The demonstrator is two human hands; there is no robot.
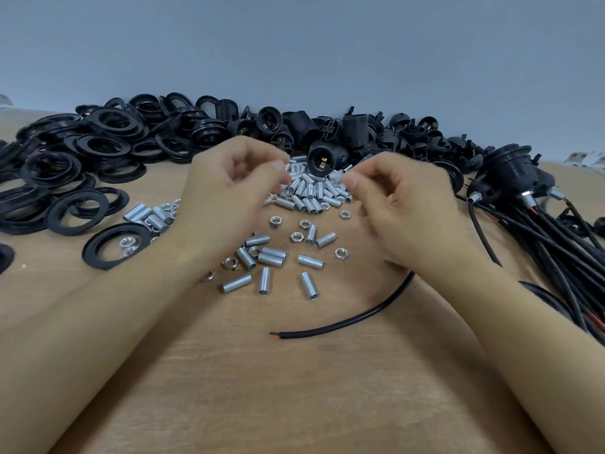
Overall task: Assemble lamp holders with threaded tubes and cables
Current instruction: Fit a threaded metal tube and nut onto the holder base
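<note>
Loose silver threaded tubes [307, 194] and hex nuts [296, 236] lie heaped and scattered on the wooden table [294, 388]. Both hands hover over the heap, blurred. My left hand [229, 191] has its fingers curled with the thumb near the index tip; whether it holds anything cannot be told. My right hand [402, 204] pinches a small silver threaded tube [339, 176] between thumb and index finger. A single black cable [360, 317] curves from under my right wrist to a stripped red end at the front. A black lamp holder [327, 158] lies open-mouthed just behind the tubes.
Black threaded rings [78, 178] pile up at the left. More black lamp holders [357, 129] line the back by the grey wall. At the right lie assembled holders with cables [510, 178] and a bundle of black cables [556, 244].
</note>
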